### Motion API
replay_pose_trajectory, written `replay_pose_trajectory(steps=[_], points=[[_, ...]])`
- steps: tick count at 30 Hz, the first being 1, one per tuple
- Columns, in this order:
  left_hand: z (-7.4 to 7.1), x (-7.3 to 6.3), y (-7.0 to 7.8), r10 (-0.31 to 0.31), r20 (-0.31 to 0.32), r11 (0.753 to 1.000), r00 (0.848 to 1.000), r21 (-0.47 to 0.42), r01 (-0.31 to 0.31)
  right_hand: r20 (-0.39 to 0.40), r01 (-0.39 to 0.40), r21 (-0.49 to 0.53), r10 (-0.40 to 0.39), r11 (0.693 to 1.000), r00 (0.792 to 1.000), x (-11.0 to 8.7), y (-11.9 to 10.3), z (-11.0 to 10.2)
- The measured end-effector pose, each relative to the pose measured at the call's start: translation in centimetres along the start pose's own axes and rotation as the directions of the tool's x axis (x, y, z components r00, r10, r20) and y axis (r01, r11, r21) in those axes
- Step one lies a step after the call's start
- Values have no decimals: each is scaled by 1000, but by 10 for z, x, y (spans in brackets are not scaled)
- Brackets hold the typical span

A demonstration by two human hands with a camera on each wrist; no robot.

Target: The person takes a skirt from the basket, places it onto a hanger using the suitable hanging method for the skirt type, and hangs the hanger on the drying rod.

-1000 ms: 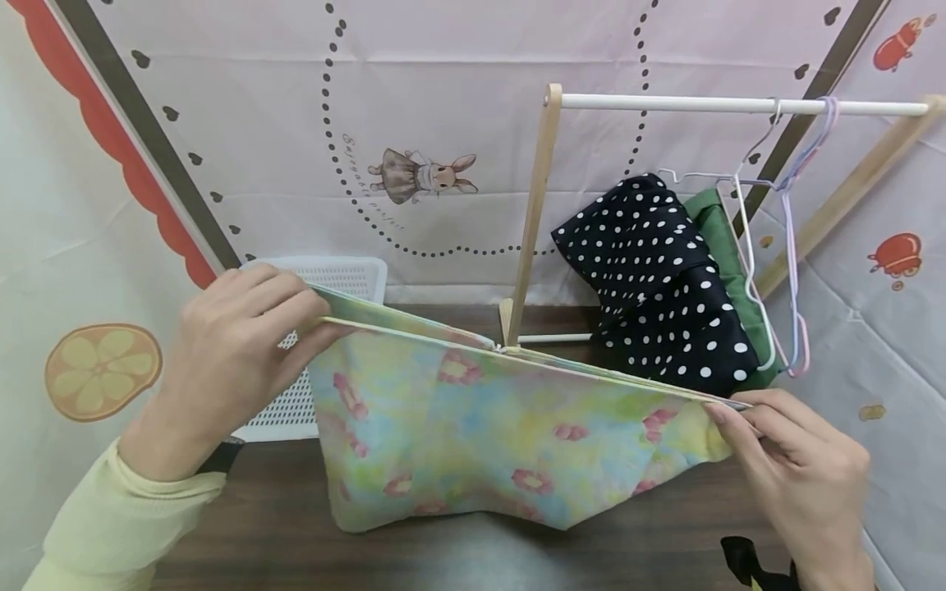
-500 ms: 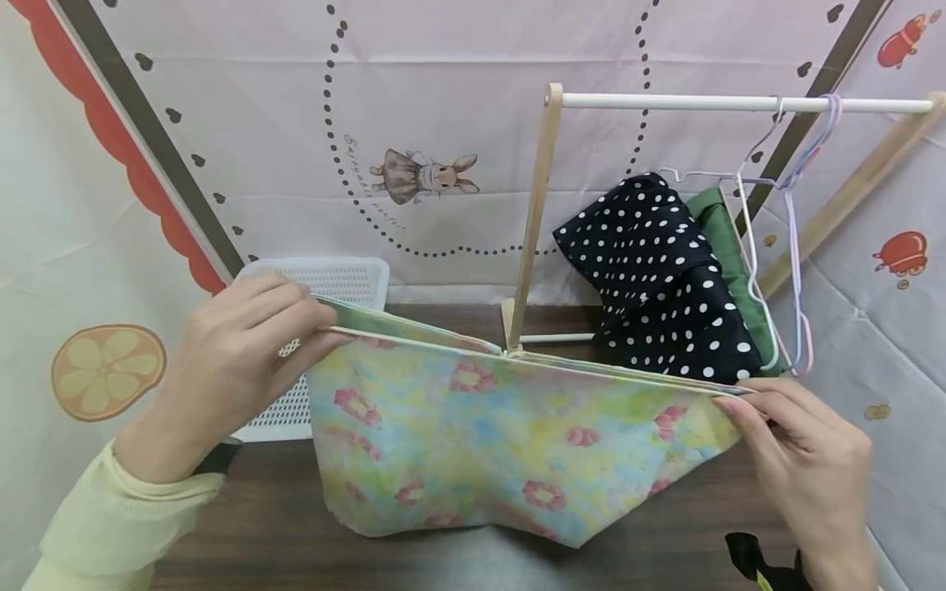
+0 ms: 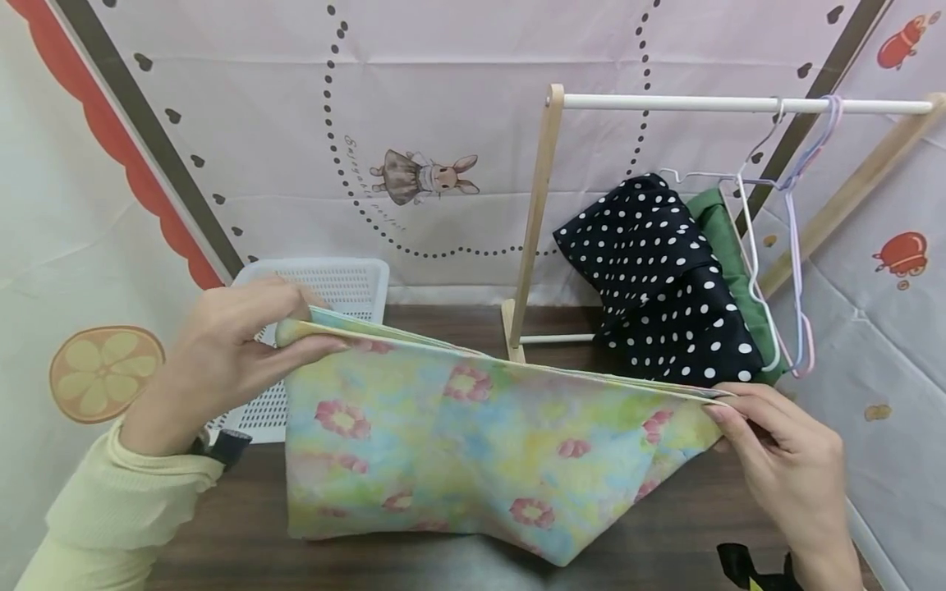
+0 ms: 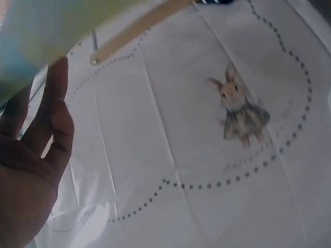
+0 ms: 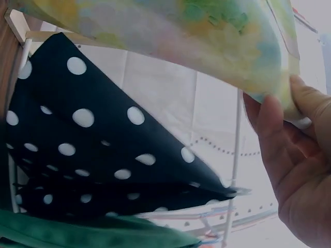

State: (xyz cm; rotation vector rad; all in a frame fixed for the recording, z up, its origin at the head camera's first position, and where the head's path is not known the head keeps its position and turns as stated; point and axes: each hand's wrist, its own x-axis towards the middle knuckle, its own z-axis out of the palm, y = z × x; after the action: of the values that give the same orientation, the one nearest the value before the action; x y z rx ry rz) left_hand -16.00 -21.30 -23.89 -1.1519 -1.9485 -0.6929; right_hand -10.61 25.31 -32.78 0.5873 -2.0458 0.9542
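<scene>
A folded cloth (image 3: 443,443) in pastel yellow, green and blue with pink flowers hangs between my two hands in the head view. At its upper left corner my left hand (image 3: 229,353) pinches the layered edge between thumb and fingers. My right hand (image 3: 791,468) pinches the upper right corner, lower than the left. The cloth (image 5: 207,41) also crosses the top of the right wrist view, where the right hand (image 5: 305,150) grips its corner. In the left wrist view the left hand (image 4: 36,139) is dark, with the cloth (image 4: 46,36) above it.
A wooden rack with a white rod (image 3: 665,103) stands at the right. On it hang a black polka-dot cloth (image 3: 658,279), a green cloth (image 3: 727,254) and bare hangers (image 3: 794,246). A white perforated basket (image 3: 347,283) sits behind the left hand on the dark wooden table (image 3: 355,566).
The left hand has shifted slightly left and its fingers now lie behind the cloth's edge. The right hand has moved a little left. The cloth's left side now hangs straighter and farther left.
</scene>
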Motion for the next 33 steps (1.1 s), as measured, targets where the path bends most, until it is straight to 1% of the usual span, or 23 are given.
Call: replay_pose_trajectory(steps=[2, 3, 5, 7, 9, 10, 12, 13, 15, 16, 17, 20, 23, 24, 26, 28, 32, 33], points=[[0, -1, 2, -44, 10, 999, 999, -2, 44, 61, -17, -14, 18, 1000, 998, -3, 5, 0], [0, -1, 4, -60, 12, 998, 998, -15, 61, 101, -19, -41, 23, 999, 995, -4, 8, 0], [4, 1, 8, -77, 0, 997, 997, -26, 77, 196, -18, -97, 37, 995, 980, -8, 13, 1], [10, 3, 13, -65, -21, 997, 998, -32, 65, 310, -1, -145, 47, 989, 949, -12, 17, 5], [18, 5, 20, -35, -21, 998, 999, -55, 34, 413, 10, -158, 57, 987, 909, -17, 19, 11], [23, 5, 23, -26, -3, 998, 1000, -65, 26, 459, 5, -154, 67, 988, 886, -19, 19, 15], [33, 4, 29, -5, 45, 996, 999, -91, 9, 525, 7, -139, 67, 990, 849, -23, 16, 23], [38, 4, 32, -2, 83, 994, 997, -113, 11, 545, 5, -127, 66, 992, 836, -24, 14, 27], [49, 3, 36, 1, 150, 990, 989, -141, 21, 562, 13, -96, 44, 995, 826, -24, 7, 35], [54, 3, 38, 0, 181, 989, 983, -146, 27, 563, 12, -78, 34, 997, 826, -22, 2, 39], [59, 3, 39, 10, 201, 989, 980, -148, 20, 555, 18, -48, 12, 999, 832, -20, -4, 44], [75, 5, 42, 36, 244, 988, 969, -156, 2, 501, 41, 91, -81, 995, 862, -9, -21, 57], [89, 6, 47, 67, 265, 987, 962, -160, -24, 408, 107, 226, -194, 968, 892, 1, -38, 70], [93, 6, 49, 77, 270, 986, 960, -163, -33, 380, 126, 263, -223, 957, 898, 4, -44, 74], [99, 5, 52, 90, 282, 984, 955, -172, -41, 335, 159, 314, -266, 936, 904, 9, -53, 81], [104, 4, 56, 93, 291, 981, 952, -188, -38, 317, 172, 342, -286, 924, 904, 12, -60, 87], [112, 1, 59, 98, 298, 980, 949, -195, -40, 320, 174, 359, -295, 917, 900, 14, -67, 96], [115, 1, 60, 100, 299, 981, 949, -190, -43, 308, 182, 364, -303, 914, 902, 14, -67, 98]])
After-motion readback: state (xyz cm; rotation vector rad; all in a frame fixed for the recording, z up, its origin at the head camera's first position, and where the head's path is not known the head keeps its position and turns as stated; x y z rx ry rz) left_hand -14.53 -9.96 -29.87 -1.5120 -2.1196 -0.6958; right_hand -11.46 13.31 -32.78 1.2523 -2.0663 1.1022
